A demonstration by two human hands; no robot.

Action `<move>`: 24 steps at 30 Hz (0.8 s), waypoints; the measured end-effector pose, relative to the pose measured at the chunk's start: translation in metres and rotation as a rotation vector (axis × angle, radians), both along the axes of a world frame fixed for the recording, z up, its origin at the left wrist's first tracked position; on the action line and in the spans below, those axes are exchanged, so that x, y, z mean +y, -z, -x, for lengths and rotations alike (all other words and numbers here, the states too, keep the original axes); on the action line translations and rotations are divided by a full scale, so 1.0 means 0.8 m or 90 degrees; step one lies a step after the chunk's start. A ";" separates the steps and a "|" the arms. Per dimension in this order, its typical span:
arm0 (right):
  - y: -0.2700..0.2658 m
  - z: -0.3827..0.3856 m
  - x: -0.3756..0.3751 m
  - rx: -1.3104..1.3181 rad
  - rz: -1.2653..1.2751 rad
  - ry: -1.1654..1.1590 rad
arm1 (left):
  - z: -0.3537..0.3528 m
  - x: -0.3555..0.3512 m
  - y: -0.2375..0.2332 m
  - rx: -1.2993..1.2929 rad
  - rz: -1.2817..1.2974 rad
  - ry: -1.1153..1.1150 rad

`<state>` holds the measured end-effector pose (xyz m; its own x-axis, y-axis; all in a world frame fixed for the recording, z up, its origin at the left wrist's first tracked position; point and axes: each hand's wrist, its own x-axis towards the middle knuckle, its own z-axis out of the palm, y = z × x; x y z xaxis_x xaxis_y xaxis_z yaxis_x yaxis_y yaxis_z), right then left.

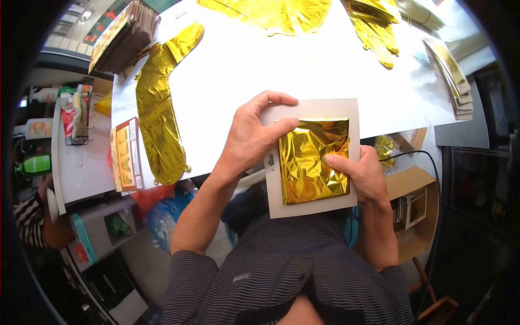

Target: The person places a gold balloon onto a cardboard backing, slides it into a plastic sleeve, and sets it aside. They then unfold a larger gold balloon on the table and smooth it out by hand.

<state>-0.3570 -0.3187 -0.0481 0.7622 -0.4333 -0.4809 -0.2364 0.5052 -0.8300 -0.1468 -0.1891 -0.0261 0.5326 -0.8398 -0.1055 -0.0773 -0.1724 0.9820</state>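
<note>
A grey cardboard card (312,211) with a hang hole is held up in front of my chest. On its face lies a folded gold foil balloon (309,168), creased and shiny. My left hand (254,130) grips the card's upper left, its thumb pressing the foil's top edge. At the right side my right hand (365,176) is closed on the card, thumb on the foil. The fingers behind the card are mostly hidden. Beyond the hands, on the white table (233,81), a long flat gold foil balloon (157,103) lies at the left.
More gold foil (276,16) spreads at the table's far edge, with another gold piece (374,32) to its right. A stack of cards (124,38) stands far left, a printed card (125,154) nearer. Several cards (452,81) lie right. A cardboard box (417,211) sits below. Another person's arm (54,230) shows at left.
</note>
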 end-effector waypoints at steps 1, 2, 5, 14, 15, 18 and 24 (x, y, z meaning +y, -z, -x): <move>0.000 0.001 -0.001 -0.003 0.003 -0.003 | 0.000 0.000 -0.004 0.041 -0.011 0.003; -0.001 0.001 -0.001 -0.004 0.004 0.001 | 0.000 -0.001 -0.007 0.081 -0.022 0.005; 0.001 0.002 -0.001 -0.010 0.015 0.006 | 0.001 -0.005 -0.005 0.071 0.009 0.008; 0.007 0.028 -0.025 -0.041 0.049 0.085 | -0.035 -0.050 -0.029 0.083 -0.051 0.019; 0.012 0.036 -0.031 -0.033 0.081 0.091 | -0.039 -0.066 -0.034 0.054 -0.058 0.032; 0.011 0.063 -0.045 -0.026 0.083 0.138 | -0.035 -0.123 -0.046 -0.063 -0.053 0.092; 0.011 0.108 -0.059 -0.118 0.079 0.251 | 0.005 -0.257 -0.028 -0.446 0.053 0.196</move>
<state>-0.4431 -0.3661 -0.0571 0.5952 -0.7540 -0.2779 0.1131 0.4210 -0.9000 -0.1509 -0.3945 -0.0035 0.1924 -0.9515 0.2400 -0.7185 0.0300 0.6949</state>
